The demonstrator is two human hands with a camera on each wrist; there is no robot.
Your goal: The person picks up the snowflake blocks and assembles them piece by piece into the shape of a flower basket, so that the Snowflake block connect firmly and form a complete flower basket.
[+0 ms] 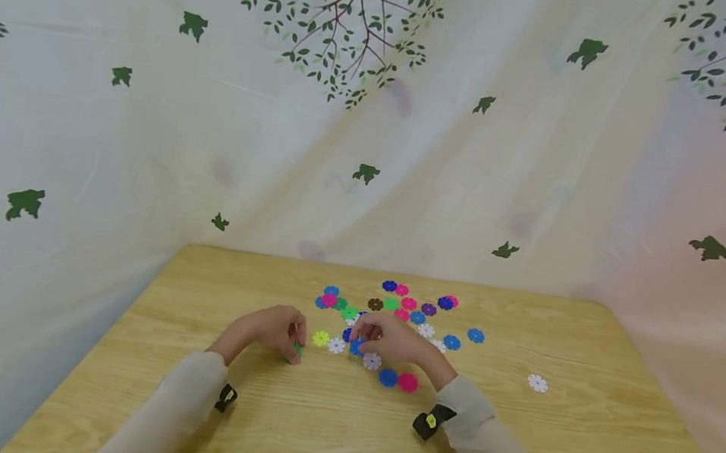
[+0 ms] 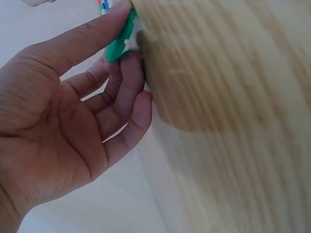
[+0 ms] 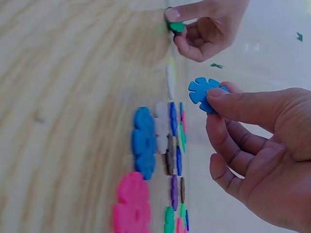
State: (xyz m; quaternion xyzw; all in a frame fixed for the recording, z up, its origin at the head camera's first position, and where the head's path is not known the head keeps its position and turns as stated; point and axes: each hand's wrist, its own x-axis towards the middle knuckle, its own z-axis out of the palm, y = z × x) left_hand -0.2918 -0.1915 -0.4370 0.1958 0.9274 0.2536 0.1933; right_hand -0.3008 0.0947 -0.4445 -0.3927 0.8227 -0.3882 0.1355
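Note:
My left hand (image 1: 277,328) pinches a green flower-shaped disc (image 2: 121,38) between thumb and fingers, low over the wooden table at the left of the scattered discs. The green disc stands on edge in the left wrist view. A light blue notched disc (image 3: 200,93) is pinched by my right hand (image 3: 262,141), thumb on its face, held above the pile. In the head view my right hand hides part of the pile. Near it lie a white disc (image 1: 371,361), another blue disc (image 1: 387,377) and a pink disc (image 1: 407,382).
Several coloured flower discs spread behind my hands, among them a brown one (image 1: 375,305) and a purple one (image 1: 428,309). A yellow disc (image 1: 321,338) lies between the hands. One white disc (image 1: 538,383) sits apart at the right. A printed curtain (image 1: 260,167) hangs behind the table (image 1: 280,437).

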